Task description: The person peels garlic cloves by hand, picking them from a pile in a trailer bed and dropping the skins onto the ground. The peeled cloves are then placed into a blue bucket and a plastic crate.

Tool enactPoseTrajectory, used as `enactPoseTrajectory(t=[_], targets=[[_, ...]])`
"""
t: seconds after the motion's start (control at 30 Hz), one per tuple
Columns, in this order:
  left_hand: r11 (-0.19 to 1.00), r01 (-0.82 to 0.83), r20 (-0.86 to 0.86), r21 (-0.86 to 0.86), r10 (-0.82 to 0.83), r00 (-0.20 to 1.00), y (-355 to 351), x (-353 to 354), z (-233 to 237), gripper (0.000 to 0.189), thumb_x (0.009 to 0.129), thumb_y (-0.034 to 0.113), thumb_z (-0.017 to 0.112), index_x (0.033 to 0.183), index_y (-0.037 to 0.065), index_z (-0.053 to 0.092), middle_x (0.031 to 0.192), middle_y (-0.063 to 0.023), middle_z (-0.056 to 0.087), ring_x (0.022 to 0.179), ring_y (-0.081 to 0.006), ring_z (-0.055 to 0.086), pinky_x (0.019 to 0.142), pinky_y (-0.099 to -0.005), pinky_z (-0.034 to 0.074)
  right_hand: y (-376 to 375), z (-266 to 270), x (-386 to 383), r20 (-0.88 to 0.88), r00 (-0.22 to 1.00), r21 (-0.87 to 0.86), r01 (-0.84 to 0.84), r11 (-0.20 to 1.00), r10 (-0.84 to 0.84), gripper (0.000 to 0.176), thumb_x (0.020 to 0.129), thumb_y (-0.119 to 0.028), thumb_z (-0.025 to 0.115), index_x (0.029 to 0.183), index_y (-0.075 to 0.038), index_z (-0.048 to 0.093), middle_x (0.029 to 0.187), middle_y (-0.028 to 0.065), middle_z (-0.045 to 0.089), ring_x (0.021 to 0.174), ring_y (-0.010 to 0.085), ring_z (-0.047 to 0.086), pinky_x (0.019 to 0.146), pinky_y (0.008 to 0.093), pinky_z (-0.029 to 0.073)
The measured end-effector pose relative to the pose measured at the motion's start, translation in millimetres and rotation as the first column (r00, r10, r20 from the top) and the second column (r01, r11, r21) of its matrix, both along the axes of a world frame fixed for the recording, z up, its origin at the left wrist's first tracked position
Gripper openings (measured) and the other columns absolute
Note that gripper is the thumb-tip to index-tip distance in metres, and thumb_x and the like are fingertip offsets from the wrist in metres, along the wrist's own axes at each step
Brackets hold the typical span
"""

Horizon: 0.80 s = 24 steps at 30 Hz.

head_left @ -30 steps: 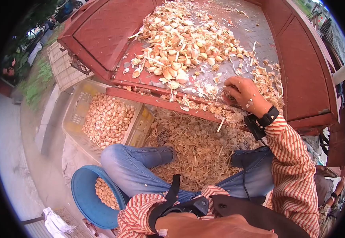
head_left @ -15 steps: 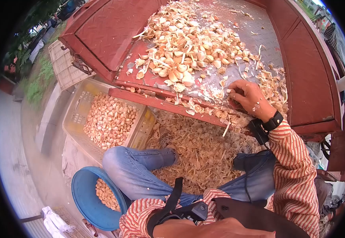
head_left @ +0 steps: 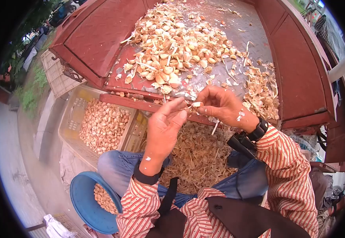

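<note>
Between the thumb and forefinger of my right hand (head_left: 224,108) is a small pale garlic clove (head_left: 196,104). The fingertips of my left hand (head_left: 165,127) close in on the clove's other end, where a small brownish bit shows. Both hands are just above the front edge of a red metal cart bed (head_left: 236,33). Beyond them lies a heap of garlic cloves (head_left: 176,49) mixed with dry skins and stalks. Bits of white skin stick to both hands.
Left of my knees, a pale plastic crate (head_left: 75,137) holds many cloves. A blue bucket (head_left: 79,200) with some cloves stands below it. Dry skins and stalks (head_left: 198,162) cover the ground between my legs. Loose husks (head_left: 261,93) line the cart's right side.
My left hand has risen from near my body to meet the right. My right hand has moved left from the cart edge and now shows a clove in its fingers.
</note>
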State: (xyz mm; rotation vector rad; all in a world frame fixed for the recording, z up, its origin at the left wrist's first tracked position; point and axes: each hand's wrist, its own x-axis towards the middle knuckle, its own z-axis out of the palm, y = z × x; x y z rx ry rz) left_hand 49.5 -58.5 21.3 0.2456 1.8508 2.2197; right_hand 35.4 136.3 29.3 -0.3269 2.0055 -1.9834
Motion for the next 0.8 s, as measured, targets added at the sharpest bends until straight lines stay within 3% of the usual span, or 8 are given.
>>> enactPoseTrajectory(t=[0.1, 0.23, 0.43, 0.6, 0.67, 0.7, 0.8], targets=[[0.980, 0.047, 0.028, 0.194, -0.053, 0.998, 24, 3, -13, 0.030, 0.086, 0.006, 0.058, 0.115, -0.001, 0.052, 0.103, -0.0083, 0.061, 0.094, -0.0144, 0.059, 0.082, -0.0260, 0.048, 4, -3, 7, -0.021, 1.000, 0.063, 0.001, 0.998, 0.001, 0.012, 0.084, -0.009, 0.062, 0.088, -0.003, 0.054, 0.075, 0.0000, 0.058, 0.068, 0.0043, 0.053, 0.059, 0.0213, 0.045], [0.972, 0.012, 0.100, 0.235, -0.036, 0.994, 28, 9, -19, 0.024, 0.084, 0.004, 0.060, 0.107, 0.000, 0.055, 0.098, -0.0074, 0.063, 0.085, -0.0110, 0.059, 0.073, -0.0215, 0.047, 8, -5, 9, -0.083, 0.996, 0.102, -0.037, 0.994, 0.046, 0.015, 0.082, -0.010, 0.064, 0.084, -0.002, 0.052, 0.071, 0.0017, 0.056, 0.067, 0.0069, 0.053, 0.058, 0.0232, 0.045], [0.952, 0.059, 0.153, 0.301, -0.109, 0.982, 25, 13, -18, 0.020, 0.082, 0.005, 0.063, 0.101, 0.000, 0.057, 0.089, -0.0037, 0.063, 0.072, -0.0057, 0.055, 0.064, -0.0184, 0.044, 17, 20, 13, -0.091, 0.987, 0.289, -0.101, 0.952, 0.132, 0.016, 0.080, -0.008, 0.066, 0.086, -0.004, 0.052, 0.077, -0.0020, 0.054, 0.069, 0.0042, 0.050, 0.060, 0.0199, 0.042], [0.957, 0.065, 0.214, 0.282, -0.129, 0.968, 15, 16, -18, 0.016, 0.088, 0.009, 0.056, 0.101, 0.000, 0.054, 0.081, -0.0028, 0.057, 0.070, -0.0087, 0.053, 0.060, -0.0184, 0.044, 25, 0, 8, 0.058, 0.998, -0.065, -0.005, 0.998, 0.008, 0.013, 0.079, -0.002, 0.064, 0.088, -0.004, 0.055, 0.081, -0.0019, 0.056, 0.075, 0.0055, 0.054, 0.067, 0.0204, 0.045], [0.915, 0.014, 0.333, 0.403, -0.161, 0.929, 24, 20, -8, 0.016, 0.090, 0.013, 0.052, 0.101, 0.000, 0.054, 0.083, -0.0036, 0.057, 0.069, -0.0095, 0.053, 0.059, -0.0181, 0.044, 19, 3, 10, 0.040, 0.999, -0.129, 0.013, 0.991, -0.008, 0.013, 0.079, -0.001, 0.064, 0.090, -0.003, 0.057, 0.082, -0.0019, 0.056, 0.078, 0.0058, 0.055, 0.068, 0.0203, 0.045], [0.889, -0.019, 0.387, 0.458, -0.181, 0.904, 29, 20, -5, 0.017, 0.092, 0.014, 0.051, 0.101, 0.001, 0.053, 0.084, -0.0040, 0.057, 0.069, -0.0100, 0.053, 0.058, -0.0180, 0.044, 14, -3, 11, -0.004, 1.000, -0.168, -0.009, 0.986, 0.008, 0.014, 0.081, -0.003, 0.063, 0.094, -0.004, 0.059, 0.081, -0.0002, 0.059, 0.073, 0.0066, 0.055, 0.063, 0.0220, 0.045], [0.791, -0.016, 0.390, 0.612, -0.285, 0.876, 30, 17, -19, 0.017, 0.093, 0.016, 0.049, 0.101, 0.002, 0.053, 0.085, -0.0040, 0.056, 0.068, -0.0107, 0.053, 0.056, -0.0188, 0.046, 7, -6, 14, -0.402, 0.915, 0.185, 0.037, 0.982, 0.042, 0.018, 0.079, -0.004, 0.065, 0.096, -0.006, 0.061, 0.079, 0.0013, 0.058, 0.078, 0.0102, 0.056, 0.064, 0.0255, 0.045]])
